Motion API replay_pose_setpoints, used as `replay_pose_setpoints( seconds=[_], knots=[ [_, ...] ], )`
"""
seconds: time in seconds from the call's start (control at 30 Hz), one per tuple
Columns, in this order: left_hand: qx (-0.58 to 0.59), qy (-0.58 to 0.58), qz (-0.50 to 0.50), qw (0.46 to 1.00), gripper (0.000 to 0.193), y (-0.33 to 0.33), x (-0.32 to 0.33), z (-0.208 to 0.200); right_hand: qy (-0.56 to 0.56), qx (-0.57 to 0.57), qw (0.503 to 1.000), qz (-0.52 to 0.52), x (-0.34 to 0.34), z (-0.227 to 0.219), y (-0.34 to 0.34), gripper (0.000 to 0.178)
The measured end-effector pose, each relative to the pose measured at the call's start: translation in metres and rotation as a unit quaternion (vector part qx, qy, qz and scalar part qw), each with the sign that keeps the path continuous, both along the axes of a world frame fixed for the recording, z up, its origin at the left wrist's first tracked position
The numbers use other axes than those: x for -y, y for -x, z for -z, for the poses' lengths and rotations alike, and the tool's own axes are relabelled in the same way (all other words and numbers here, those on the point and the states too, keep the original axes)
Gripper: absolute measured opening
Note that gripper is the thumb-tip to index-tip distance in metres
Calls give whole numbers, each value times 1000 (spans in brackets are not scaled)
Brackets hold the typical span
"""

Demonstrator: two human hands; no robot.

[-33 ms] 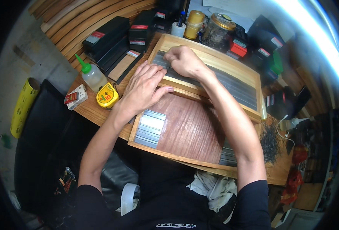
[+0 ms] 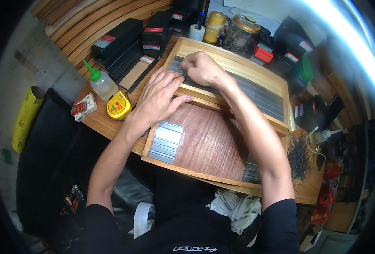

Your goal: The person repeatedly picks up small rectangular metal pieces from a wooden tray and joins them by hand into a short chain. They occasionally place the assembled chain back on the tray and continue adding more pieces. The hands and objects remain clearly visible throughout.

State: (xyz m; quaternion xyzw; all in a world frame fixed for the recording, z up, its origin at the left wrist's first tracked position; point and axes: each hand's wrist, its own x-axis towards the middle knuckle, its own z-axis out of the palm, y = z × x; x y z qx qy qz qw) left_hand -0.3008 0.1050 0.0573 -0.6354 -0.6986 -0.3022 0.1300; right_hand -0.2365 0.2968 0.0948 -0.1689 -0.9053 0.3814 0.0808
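My right hand (image 2: 202,70) is curled closed over the grey strips (image 2: 259,99) lying in the far wooden tray (image 2: 287,91). Whatever its fingertips pinch, if anything, is hidden under the hand. Over that tray's near-left corner rests my left hand (image 2: 160,93), its fingers stretched out and the thumb apart. Its fingertips reach toward the strips close to my right hand. Nearer to me is a second shallow wooden tray (image 2: 208,142) with a reddish-brown base. A block of silvery metal strips (image 2: 166,142) lies at its left end, and darker strips (image 2: 252,171) at its right end, partly behind my right forearm.
On the table's left are a yellow tape measure (image 2: 119,106), a green-capped squeeze bottle (image 2: 102,84) and a small box (image 2: 85,108). Black boxes (image 2: 117,42) stand behind them. Jars (image 2: 241,31) line the back. Dark shavings (image 2: 298,158) are heaped at the right.
My right hand has shifted very slightly toward me over the strips. My left hand and both trays look the same.
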Motion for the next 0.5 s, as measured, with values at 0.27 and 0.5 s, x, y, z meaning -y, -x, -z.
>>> replay_pose_setpoints(
  seconds=[0.27, 0.5],
  knots=[
    [56, -11, -1, 998, 57, 1, 2, 3, -27, 101, 992, 71, -7, -13, 0, 34],
    [100, 2, 1, 995, 55, 2, 3, -3, -15, 148, 985, 89, 3, -15, -4, 31]
  ],
)
